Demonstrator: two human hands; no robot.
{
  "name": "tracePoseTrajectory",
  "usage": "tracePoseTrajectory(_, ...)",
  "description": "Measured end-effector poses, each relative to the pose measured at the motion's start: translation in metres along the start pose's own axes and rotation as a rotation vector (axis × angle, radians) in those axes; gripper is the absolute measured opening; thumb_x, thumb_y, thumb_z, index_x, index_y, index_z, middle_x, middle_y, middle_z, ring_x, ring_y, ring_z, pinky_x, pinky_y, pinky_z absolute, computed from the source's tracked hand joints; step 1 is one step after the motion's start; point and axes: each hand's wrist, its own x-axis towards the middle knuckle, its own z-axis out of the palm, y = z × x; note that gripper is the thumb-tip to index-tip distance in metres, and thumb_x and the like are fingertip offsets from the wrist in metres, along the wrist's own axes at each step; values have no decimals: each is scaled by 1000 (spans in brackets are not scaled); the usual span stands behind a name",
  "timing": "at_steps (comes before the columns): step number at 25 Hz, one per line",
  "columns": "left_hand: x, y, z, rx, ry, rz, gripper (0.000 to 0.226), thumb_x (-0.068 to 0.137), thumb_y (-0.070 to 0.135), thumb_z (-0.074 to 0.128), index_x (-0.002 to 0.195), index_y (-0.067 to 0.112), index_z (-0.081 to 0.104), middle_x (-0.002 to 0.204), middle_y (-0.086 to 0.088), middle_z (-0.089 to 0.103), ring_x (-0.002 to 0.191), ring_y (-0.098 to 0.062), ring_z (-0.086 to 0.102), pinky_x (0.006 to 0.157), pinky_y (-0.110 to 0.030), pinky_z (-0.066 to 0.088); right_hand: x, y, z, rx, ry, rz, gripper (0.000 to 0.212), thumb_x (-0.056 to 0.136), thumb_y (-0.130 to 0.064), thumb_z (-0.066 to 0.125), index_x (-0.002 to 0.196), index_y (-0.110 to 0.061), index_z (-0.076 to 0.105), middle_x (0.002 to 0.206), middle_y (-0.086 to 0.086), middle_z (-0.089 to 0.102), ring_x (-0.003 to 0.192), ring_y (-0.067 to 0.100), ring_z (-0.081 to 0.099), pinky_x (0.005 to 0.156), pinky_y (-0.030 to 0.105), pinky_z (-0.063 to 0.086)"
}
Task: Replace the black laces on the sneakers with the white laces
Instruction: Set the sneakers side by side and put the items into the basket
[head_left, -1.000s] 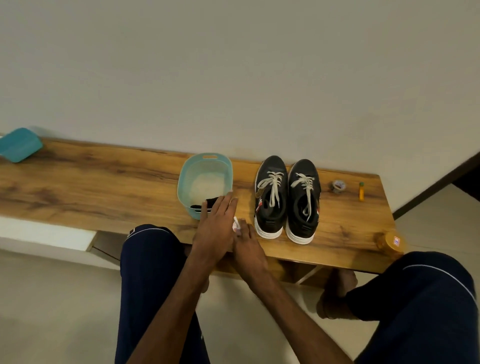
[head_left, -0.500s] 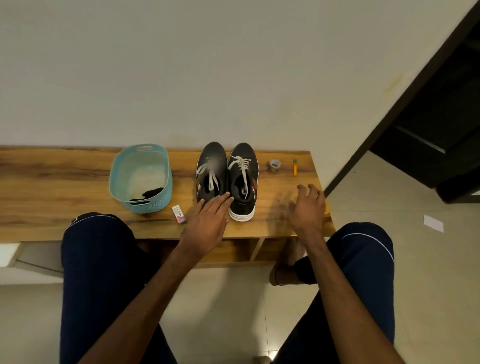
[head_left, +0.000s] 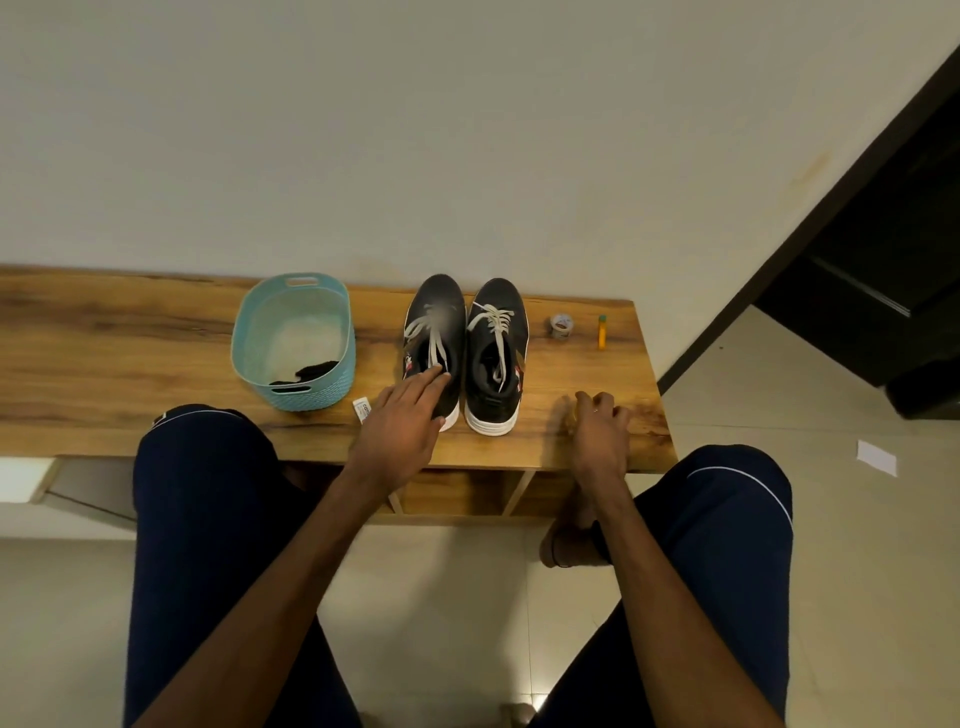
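Note:
Two black sneakers with white soles stand side by side on the wooden bench (head_left: 104, 353), toes toward the wall. The left sneaker (head_left: 436, 306) and the right sneaker (head_left: 498, 301) both carry white laces (head_left: 496, 325). My left hand (head_left: 400, 421) rests with straight fingers on the heel and collar of the left sneaker. Black laces (head_left: 314, 370) lie in the teal basket (head_left: 244, 332) to the left. My right hand (head_left: 600, 431) is at the bench's front right corner, its fingers curled over a small orange container that is almost wholly hidden.
A small white label (head_left: 361, 408) lies between the basket and my left hand. A tape roll (head_left: 561, 326) and a small orange tube (head_left: 602, 332) sit behind my right hand. A dark doorway (head_left: 883, 260) is on the right, with a white paper scrap (head_left: 877, 457) on the floor.
My hands parted from the white label, which now lies on the bench. The left hand went onto the left sneaker's heel; the right reached to the right corner and curled its fingers there.

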Motion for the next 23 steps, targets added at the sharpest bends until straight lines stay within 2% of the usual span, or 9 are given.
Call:
tracePoseTrajectory(4,0,-13,-16,-76,72,-45,56,99,26,54,151,18,34,155,-2,39,140,-20,38,112,-39,38,-8,-25,-11,312,28,26,63,92,-21,67,147,-21,37,145,10,36,126,32,47,101,45,47)
tracePoseTrajectory(8,-5,-29,-44,-151,197,-105,49,99,25,55,145,15,43,146,-3,49,130,-20,48,104,-37,45,-23,-68,-38,440,204,-181,60,90,-27,71,142,-23,42,144,4,38,122,23,50,97,37,50)
tracePoseTrajectory(11,-13,-54,-62,-207,292,-211,47,99,26,55,144,16,44,142,-2,52,126,-19,51,101,-36,46,-26,-122,-62,576,117,-333,58,89,-30,72,140,-24,46,143,3,41,116,13,47,93,28,45)
tracePoseTrajectory(12,-14,-66,-69,-293,323,-266,47,99,29,55,144,17,45,139,0,54,122,-16,53,97,-34,48,-25,-148,-67,602,62,-419,59,88,-31,74,140,-25,48,141,2,42,117,10,44,94,27,43)
tracePoseTrajectory(14,-13,-88,-83,-667,321,-408,42,101,37,51,140,21,49,132,4,59,112,-14,61,84,-28,52,-22,-202,-71,619,-46,-636,59,85,-35,76,138,-26,51,135,-3,45,115,4,42,95,24,44)
tracePoseTrajectory(16,-8,-102,-98,-1162,205,-523,45,102,51,36,132,23,55,124,-2,67,105,-19,68,74,-33,57,-19,-253,-72,632,-144,-812,58,84,-34,77,136,-25,53,128,-8,45,111,2,45,91,20,47)
tracePoseTrajectory(18,-1,-114,-110,-1480,114,-571,61,99,62,24,128,21,59,116,-9,71,100,-25,71,71,-41,59,-10,-292,-67,612,-190,-911,57,84,-31,78,135,-23,54,126,-7,46,110,4,48,90,14,46)
tracePoseTrajectory(20,7,-124,-115,-1560,175,-585,63,100,61,23,124,19,63,110,-12,73,93,-25,71,64,-38,57,2,-314,-61,596,-210,-936,57,83,-33,78,134,-22,54,125,-7,48,110,6,52,88,12,47)
tracePoseTrajectory(23,17,-143,-115,-1476,290,-590,46,105,48,33,113,19,67,100,-8,74,86,-19,70,59,-31,57,23,-332,-49,560,-230,-895,59,81,-44,78,130,-21,55,120,-6,56,104,8,57,85,19,52)
